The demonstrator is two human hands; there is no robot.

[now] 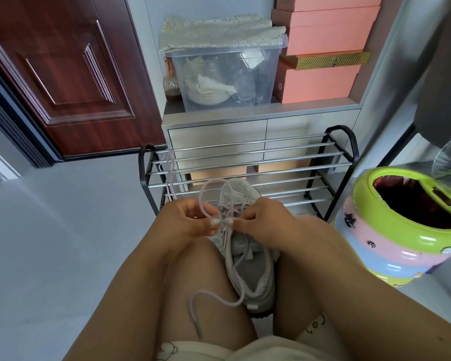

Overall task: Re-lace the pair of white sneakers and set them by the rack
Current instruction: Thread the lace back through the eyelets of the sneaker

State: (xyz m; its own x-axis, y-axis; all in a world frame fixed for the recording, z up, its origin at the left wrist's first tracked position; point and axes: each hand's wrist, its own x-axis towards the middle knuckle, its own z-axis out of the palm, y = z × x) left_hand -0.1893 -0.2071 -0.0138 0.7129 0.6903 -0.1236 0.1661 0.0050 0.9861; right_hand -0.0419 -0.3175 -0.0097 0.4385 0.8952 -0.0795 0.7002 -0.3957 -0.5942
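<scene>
Both hands (188,220) (262,220) over sneaker (248,264) — fingers pinching lace (211,186).

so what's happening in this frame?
A seated person is lacing a white sneaker held between their knees, facing a metal shoe rack. The left hand and right hand each pinch the pale lace over the eyelets; one free end trails over the left thigh. A second lace hangs on the rack's left side. Only one sneaker is in view.
</scene>
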